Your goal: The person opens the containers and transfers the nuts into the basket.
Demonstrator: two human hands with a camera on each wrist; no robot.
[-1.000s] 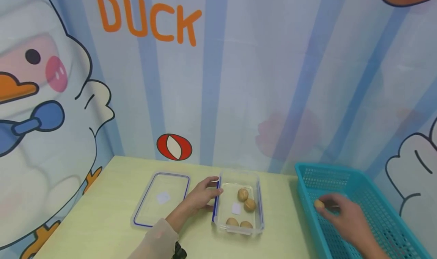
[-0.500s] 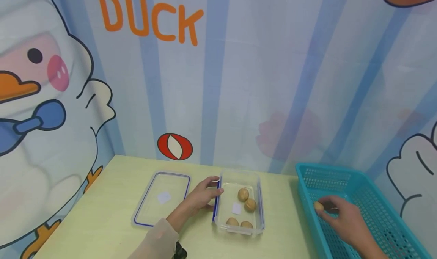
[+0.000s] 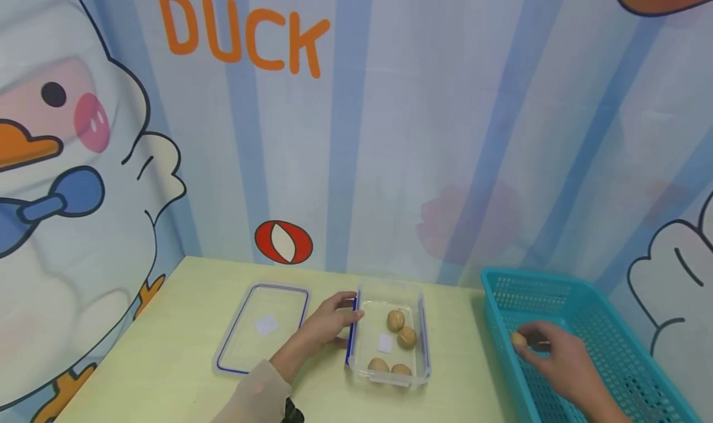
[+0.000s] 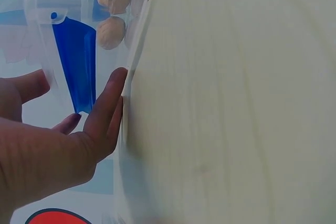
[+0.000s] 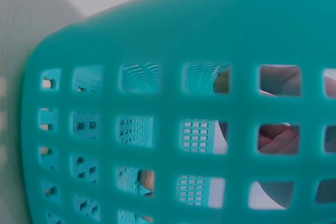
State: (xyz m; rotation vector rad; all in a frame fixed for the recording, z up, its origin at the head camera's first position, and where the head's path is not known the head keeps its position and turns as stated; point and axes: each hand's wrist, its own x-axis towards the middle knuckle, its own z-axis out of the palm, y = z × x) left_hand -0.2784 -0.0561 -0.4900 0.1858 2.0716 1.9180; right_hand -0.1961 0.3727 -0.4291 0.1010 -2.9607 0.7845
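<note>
A clear food container (image 3: 423, 348) with blue clips stands on the table, several walnuts (image 3: 407, 337) lying in it. My left hand (image 3: 328, 321) holds its left side, thumb at the rim. From the left wrist, the hand's digits (image 4: 107, 103) span that side around the blue clip (image 4: 79, 66). My right hand (image 3: 562, 355) pinches another walnut (image 3: 518, 340) between thumb and fingers, over the turquoise basket (image 3: 537, 273) near its left wall. In the right wrist view, the basket's slotted wall (image 5: 173, 30) hides most of that hand (image 5: 281, 81); the pinched walnut (image 5: 221, 82) shows through a hole.
The container's clear lid (image 3: 264, 327) with a blue seal lies flat to the left of my left hand. Inside the basket another walnut (image 5: 147, 180) shows through the slots. A printed duck curtain (image 3: 390, 132) rises behind the table (image 3: 457, 324).
My right hand has shifted very slightly toward me with the walnut still pinched. The left hand, container and lid stay in place.
</note>
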